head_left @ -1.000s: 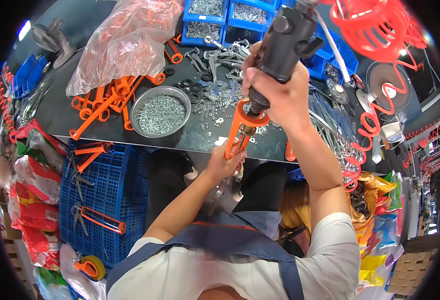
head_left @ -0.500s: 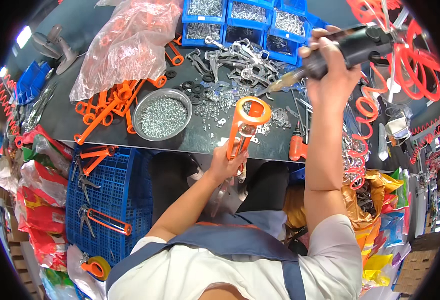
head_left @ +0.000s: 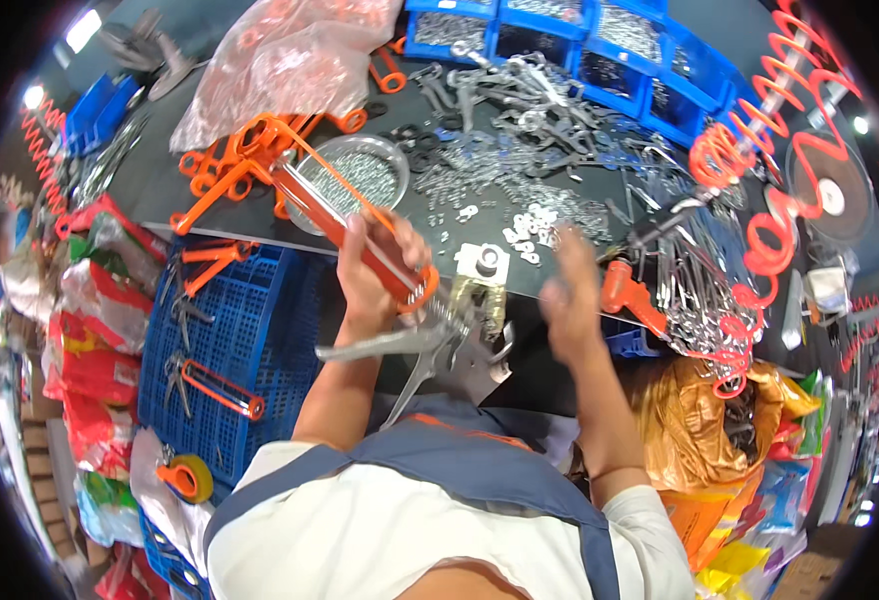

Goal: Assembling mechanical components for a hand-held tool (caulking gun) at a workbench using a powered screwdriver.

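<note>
In my left hand [head_left: 385,265] is an orange caulking gun [head_left: 335,215], held around its frame near the handle end. It tilts up to the left over the metal bowl [head_left: 365,165] of small fasteners. Its grey metal handle and trigger [head_left: 410,345] hang below my hand, over my lap. Blurred by motion, my right hand [head_left: 572,305] is at the table's front edge, fingers stretched and thumb apart, seemingly holding nothing. Between my hands a small metal fixture [head_left: 483,262] sits at the edge. Right of my right hand, the black power screwdriver [head_left: 665,222] hangs by a red coiled hose.
Small white parts [head_left: 532,228], springs and grey metal levers [head_left: 520,95] are spread across the table. Blue bins [head_left: 615,70] stand behind. Orange frames lie beneath a clear plastic bag [head_left: 290,65]. An orange-handled tool [head_left: 632,290] lies right. Blue crates [head_left: 230,350] stand at lower left.
My right hand has let go of the power screwdriver and come down toward the table's edge. My left hand has moved left, tipping the caulking gun over to the left.
</note>
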Demonstrator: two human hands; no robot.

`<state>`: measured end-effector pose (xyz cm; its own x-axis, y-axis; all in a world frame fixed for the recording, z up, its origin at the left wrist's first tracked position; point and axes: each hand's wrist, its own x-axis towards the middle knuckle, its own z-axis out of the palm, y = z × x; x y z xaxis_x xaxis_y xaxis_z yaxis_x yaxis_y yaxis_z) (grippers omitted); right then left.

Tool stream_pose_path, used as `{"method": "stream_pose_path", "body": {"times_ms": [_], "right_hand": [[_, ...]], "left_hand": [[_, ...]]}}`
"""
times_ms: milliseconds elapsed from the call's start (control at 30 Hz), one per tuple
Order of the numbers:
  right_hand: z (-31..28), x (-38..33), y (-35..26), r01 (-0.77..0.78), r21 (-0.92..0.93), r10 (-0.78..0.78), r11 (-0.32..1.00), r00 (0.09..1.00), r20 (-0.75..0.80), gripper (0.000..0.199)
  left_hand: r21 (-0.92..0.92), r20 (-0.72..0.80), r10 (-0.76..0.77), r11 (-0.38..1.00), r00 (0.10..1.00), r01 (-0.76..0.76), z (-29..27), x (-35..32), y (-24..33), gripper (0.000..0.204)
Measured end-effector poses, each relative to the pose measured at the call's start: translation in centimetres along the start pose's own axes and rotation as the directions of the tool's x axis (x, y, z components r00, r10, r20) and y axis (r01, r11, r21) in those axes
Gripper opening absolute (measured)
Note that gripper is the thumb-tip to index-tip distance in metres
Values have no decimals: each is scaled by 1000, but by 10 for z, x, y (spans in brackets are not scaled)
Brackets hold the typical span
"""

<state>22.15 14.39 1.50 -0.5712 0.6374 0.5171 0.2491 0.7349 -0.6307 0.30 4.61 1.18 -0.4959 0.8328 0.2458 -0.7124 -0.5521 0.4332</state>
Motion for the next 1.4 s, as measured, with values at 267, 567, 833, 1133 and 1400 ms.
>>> {"method": "stream_pose_path", "body": {"times_ms": [267,567,833,1133,1400], "right_hand": [[106,-30,-98,-381,924,443,42,836,325,69],[92,-5,-100,-601,784,288,154,786,546,61],[88,4,-92,-434,825,434,362,862,262,64],[106,2,-95,-431,749,469,504,864,182,64],[124,5,-82,-472,797,344,376,870,353,63]], "left_hand": [[-163,-66,45,985,997,-55,-7,-5,12,35],[793,180,-638,544,748,273,-92,-44,132,46],[259,74,337,-915,939,308,-345,1,282,50],[420,-177,8,-904,984,83,-361,5,307,39],[281,12,-145,-949,989,-143,-277,-212,391,27]]}}
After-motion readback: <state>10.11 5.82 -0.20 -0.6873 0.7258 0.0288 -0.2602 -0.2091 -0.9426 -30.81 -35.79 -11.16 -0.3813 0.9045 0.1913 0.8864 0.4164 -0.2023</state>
